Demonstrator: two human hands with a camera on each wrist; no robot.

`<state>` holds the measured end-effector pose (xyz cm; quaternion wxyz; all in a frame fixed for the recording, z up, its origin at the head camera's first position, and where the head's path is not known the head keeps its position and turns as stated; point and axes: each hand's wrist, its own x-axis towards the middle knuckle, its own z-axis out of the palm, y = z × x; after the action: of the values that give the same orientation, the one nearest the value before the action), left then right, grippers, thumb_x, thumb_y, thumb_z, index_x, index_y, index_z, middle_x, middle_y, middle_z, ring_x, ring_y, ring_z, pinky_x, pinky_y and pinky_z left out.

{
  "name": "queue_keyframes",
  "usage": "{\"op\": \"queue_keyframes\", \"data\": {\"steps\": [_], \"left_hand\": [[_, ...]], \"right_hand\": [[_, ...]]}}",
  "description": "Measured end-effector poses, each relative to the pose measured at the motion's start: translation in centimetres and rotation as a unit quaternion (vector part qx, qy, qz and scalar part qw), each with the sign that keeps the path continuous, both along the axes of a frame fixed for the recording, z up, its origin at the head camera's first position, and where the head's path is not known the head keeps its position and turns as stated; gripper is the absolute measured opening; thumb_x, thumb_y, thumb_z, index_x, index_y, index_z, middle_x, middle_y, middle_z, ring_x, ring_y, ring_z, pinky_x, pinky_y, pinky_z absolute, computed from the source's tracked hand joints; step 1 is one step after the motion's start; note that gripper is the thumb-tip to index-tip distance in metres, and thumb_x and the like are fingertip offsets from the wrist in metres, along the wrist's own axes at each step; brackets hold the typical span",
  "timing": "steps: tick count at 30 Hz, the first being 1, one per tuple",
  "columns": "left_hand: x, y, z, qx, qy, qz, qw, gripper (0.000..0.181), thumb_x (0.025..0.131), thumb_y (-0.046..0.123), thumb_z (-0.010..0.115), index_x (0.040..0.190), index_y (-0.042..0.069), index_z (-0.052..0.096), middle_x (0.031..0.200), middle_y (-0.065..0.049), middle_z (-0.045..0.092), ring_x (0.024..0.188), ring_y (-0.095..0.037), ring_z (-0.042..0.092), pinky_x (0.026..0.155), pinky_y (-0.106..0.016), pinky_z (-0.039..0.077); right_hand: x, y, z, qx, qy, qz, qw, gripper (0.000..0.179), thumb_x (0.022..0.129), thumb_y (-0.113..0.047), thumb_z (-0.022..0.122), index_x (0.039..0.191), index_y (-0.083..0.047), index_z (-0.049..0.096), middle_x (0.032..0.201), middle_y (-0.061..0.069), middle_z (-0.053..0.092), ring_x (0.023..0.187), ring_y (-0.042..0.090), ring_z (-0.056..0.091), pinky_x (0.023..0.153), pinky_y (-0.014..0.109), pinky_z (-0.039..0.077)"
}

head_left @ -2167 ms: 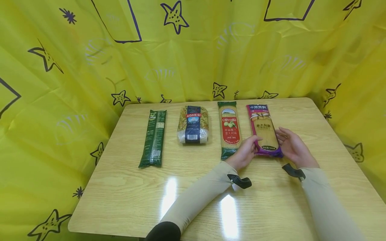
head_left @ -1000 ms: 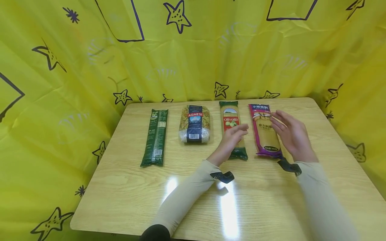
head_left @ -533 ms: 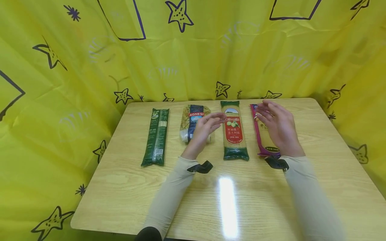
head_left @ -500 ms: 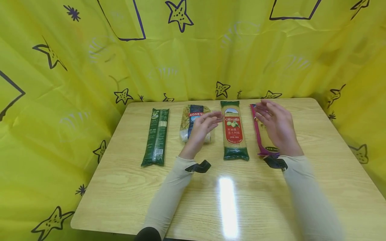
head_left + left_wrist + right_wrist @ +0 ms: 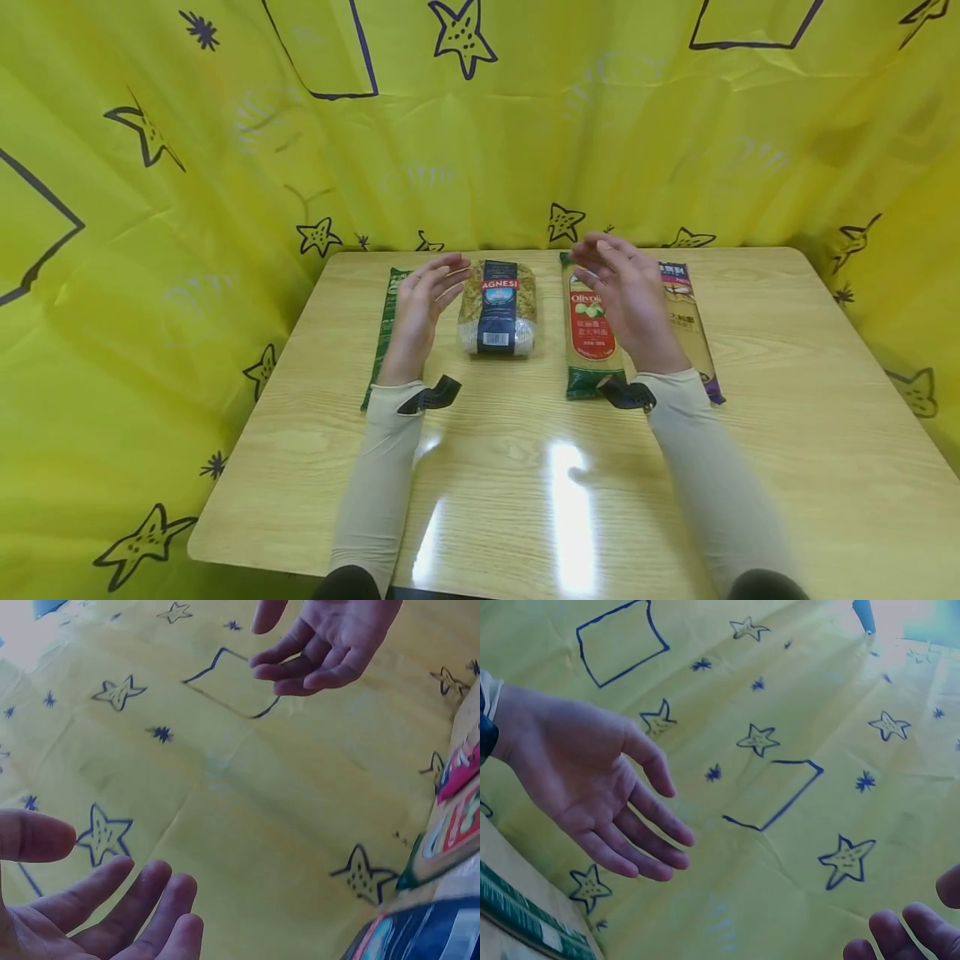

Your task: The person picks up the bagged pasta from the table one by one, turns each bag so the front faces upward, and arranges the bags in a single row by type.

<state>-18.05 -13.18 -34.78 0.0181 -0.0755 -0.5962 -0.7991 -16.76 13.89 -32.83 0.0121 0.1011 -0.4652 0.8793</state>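
My left hand (image 5: pixel 417 315) is raised over the dark green packet (image 5: pixel 385 333) at the left, covering much of it in the head view. Its fingers are relaxed and hold nothing. My right hand (image 5: pixel 628 302), also relaxed and holding nothing, hovers between the Olivoila spaghetti packet (image 5: pixel 592 329) and the purple-edged pasta packet (image 5: pixel 686 321), overlapping both. Between the hands lies the Agnesi pasta bag (image 5: pixel 498 308) with its blue label. In the left wrist view the fingers (image 5: pixel 142 907) are slightly bent and spread.
All the packets lie in a row along the far side of a pale wooden table (image 5: pixel 510 475). A yellow curtain (image 5: pixel 517 150) with drawn stars hangs behind and at both sides. Light glares off the front of the tabletop.
The hands have let go of the purple-edged packet at the right, risen, and moved left. The left hand passed over the Olivoila and Agnesi packets. The view has shifted slightly.
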Motion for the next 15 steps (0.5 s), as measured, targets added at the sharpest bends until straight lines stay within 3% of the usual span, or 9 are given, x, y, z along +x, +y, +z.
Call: {"op": "queue_keyframes", "data": {"steps": [8,12,15], "left_hand": [[-0.3,-4.2,-0.3,0.010,-0.029,0.064,0.9975,0.036,0.103,0.012,0.045,0.130,-0.009,0.055,0.125,-0.016,0.065,0.114,-0.022,0.065,0.096,-0.026,0.054],[-0.3,-6.1,-1.1,-0.001,-0.047,0.096,0.9942,0.036,0.103,0.012,0.044,0.131,-0.007,0.055,0.125,-0.014,0.065,0.115,-0.020,0.064,0.098,-0.026,0.053],[-0.2,-7.2,-2.0,-0.011,-0.068,0.118,0.9906,0.035,0.104,0.013,0.043,0.130,-0.005,0.056,0.129,-0.017,0.062,0.122,-0.027,0.060,0.100,-0.028,0.051]], "right_hand": [[-1.0,-4.3,-0.5,0.017,-0.011,0.038,0.9991,0.025,0.100,-0.018,0.056,0.118,0.000,0.060,0.107,0.005,0.070,0.107,0.021,0.064,0.093,0.028,0.055],[-1.2,-6.1,-1.1,0.029,-0.029,0.047,0.9981,0.019,0.101,-0.018,0.055,0.112,-0.006,0.064,0.106,0.004,0.070,0.106,0.020,0.064,0.094,0.028,0.055],[-1.3,-7.2,-1.7,0.042,-0.047,0.052,0.9966,0.018,0.102,-0.017,0.053,0.111,-0.007,0.065,0.105,0.002,0.069,0.105,0.018,0.063,0.098,0.032,0.053]]}}
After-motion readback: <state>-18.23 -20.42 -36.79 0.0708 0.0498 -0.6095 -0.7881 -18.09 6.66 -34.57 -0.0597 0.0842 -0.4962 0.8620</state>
